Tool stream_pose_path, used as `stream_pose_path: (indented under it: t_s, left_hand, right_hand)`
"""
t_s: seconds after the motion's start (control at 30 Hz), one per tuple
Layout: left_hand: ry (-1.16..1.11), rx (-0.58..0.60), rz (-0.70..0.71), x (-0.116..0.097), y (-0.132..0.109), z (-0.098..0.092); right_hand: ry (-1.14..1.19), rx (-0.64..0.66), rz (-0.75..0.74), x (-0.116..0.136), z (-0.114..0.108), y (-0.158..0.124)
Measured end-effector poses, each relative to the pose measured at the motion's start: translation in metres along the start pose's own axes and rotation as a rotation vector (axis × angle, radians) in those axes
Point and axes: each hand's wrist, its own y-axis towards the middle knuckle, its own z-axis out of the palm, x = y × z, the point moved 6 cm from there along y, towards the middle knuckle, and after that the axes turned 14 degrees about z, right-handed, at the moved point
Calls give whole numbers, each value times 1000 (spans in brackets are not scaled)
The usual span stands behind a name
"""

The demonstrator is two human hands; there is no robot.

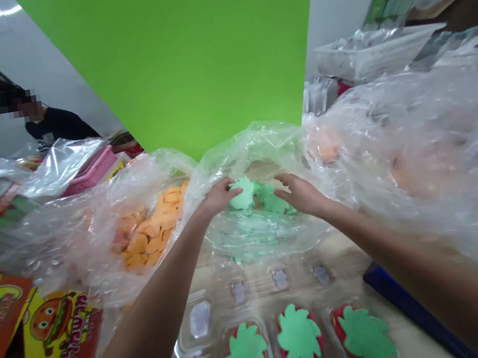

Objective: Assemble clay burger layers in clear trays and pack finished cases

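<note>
A pale green jagged-edged leaf piece (242, 193) is pinched between the thumb and fingers of my left hand (222, 195). Just right of it, my right hand (299, 192) reaches over more green leaf pieces (272, 199), its thumb and fingers apart. Both hands are at the mouth of a clear plastic bag (248, 238) holding these pieces. Nearer to me, clear plastic containers (271, 355) stand in a row, each with a green leaf piece (299, 336) lying on red contents. Small round labels or prints (281, 279) show on the clear lids behind them.
Orange pieces (152, 232) fill a plastic bag on the left, beside printed burger cartons (55, 353). Large clear bags (435, 154) and a white bin (376, 54) occupy the right. A dark blue bar (416, 308) lies under my right forearm. Another person (58, 123) is at far left, beyond the green panel (192, 53).
</note>
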Motion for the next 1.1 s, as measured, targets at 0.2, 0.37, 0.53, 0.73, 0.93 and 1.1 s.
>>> stream_pose_path:
  t_s: [0.2, 0.37, 0.53, 0.73, 0.93, 1.1]
  left_hand:
    - [-399, -56, 133, -38, 0, 17]
    - [-327, -159, 152, -59, -12, 35]
    - [164, -378, 326, -94, -50, 32]
    - [17, -468, 320, -114, -143, 37]
    - [-429, -617, -132, -45, -277, 18]
    - [-352, -627, -330, 37, -358, -14]
  right_hand:
    - [597, 282, 163, 13, 17, -14]
    - [951, 483, 235, 25, 28, -28]
    - [1154, 506, 293, 33, 28, -50]
    - [1199, 544, 440, 21, 52, -116]
    - [1069, 515, 688, -15, 81, -195]
    - [1030, 457, 818, -26, 86, -242]
